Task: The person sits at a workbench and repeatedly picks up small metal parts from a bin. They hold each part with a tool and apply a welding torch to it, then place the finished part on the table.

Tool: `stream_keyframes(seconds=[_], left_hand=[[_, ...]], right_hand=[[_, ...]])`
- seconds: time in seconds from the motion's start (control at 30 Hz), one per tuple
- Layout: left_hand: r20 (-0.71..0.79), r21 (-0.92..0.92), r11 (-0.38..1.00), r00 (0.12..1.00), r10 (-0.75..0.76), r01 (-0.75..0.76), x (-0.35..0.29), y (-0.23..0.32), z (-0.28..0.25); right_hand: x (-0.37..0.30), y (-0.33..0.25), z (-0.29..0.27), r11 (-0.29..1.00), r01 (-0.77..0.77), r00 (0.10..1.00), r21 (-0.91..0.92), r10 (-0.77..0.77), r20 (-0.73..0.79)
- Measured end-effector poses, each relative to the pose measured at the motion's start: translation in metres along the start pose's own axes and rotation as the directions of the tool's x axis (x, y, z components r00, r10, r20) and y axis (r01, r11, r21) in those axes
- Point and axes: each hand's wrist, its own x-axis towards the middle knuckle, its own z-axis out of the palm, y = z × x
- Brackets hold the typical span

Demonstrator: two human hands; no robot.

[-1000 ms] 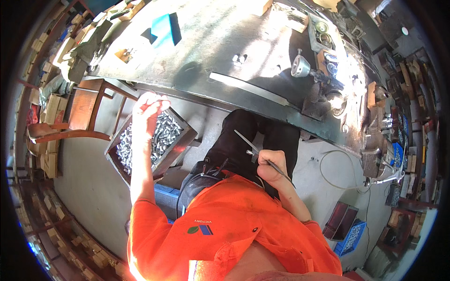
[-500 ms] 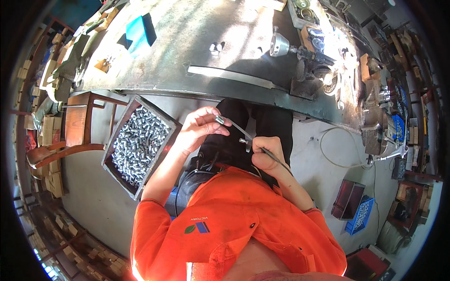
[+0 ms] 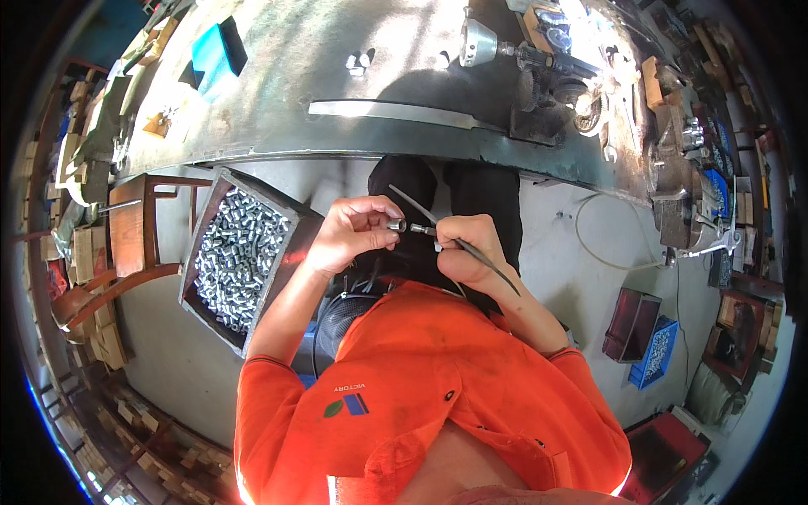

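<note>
Between the fingertips of my left hand (image 3: pixel 358 234) is a small shiny metal sleeve (image 3: pixel 396 225), its open end facing right. My right hand (image 3: pixel 470 247) is closed around a thin grey file (image 3: pixel 410 200), whose tail sticks out below the fist. From the same fist a short metal rod with a small bright tip (image 3: pixel 421 229) points at the sleeve. A narrow gap separates tip and sleeve. Both hands are above my lap, in front of the bench. Left of my left arm, a wooden box (image 3: pixel 290 246) holds many similar metal sleeves (image 3: pixel 237 265).
On the metal bench (image 3: pixel 278 126) lie a long flat file (image 3: pixel 391 111), a few small metal parts (image 3: pixel 358 63), a blue box (image 3: pixel 215 61) and a chuck (image 3: pixel 478 42). A wooden chair (image 3: pixel 130 240) stands left; a blue crate of parts (image 3: pixel 655 353) sits on the floor at right.
The file's end has moved away from the sleeve. The small-tipped rod now lines up with the sleeve's open end, and my hands are closer together. The view has shifted slightly.
</note>
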Motion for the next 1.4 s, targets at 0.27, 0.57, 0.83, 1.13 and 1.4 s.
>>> stream_keyframes(seconds=[0.27, 0.57, 0.83, 1.13, 1.4], left_hand=[[-0.003, 0.189, 0.982, 1.0, -0.013, 0.014, 0.001, 0.006, 0.01], [-0.161, 0.457, 0.89, 0.984, 0.078, 0.004, -0.004, 0.001, 0.026], [-0.258, 0.462, 0.865, 0.963, -0.079, 0.195, -0.001, -0.003, 0.031], [-0.217, 0.477, 0.879, 0.971, 0.095, 0.021, 0.0, -0.005, 0.041], [-0.272, 0.374, 0.925, 0.962, 0.036, 0.071, 0.004, -0.01, 0.041]], right_hand=[[-0.002, 0.0, 0.005, 0.963, 0.123, 0.992, -0.24, -0.126, 0.004], [-0.005, 0.003, 0.015, 0.94, 0.125, 0.98, -0.319, -0.166, -0.106], [-0.005, 0.003, 0.016, 0.933, 0.132, 0.976, -0.334, -0.182, -0.123], [-0.007, 0.02, 0.02, 0.994, -0.11, 0.99, 0.011, 0.111, -0.086], [-0.004, 0.018, 0.026, 0.958, 0.106, 0.966, -0.267, -0.162, -0.199]])
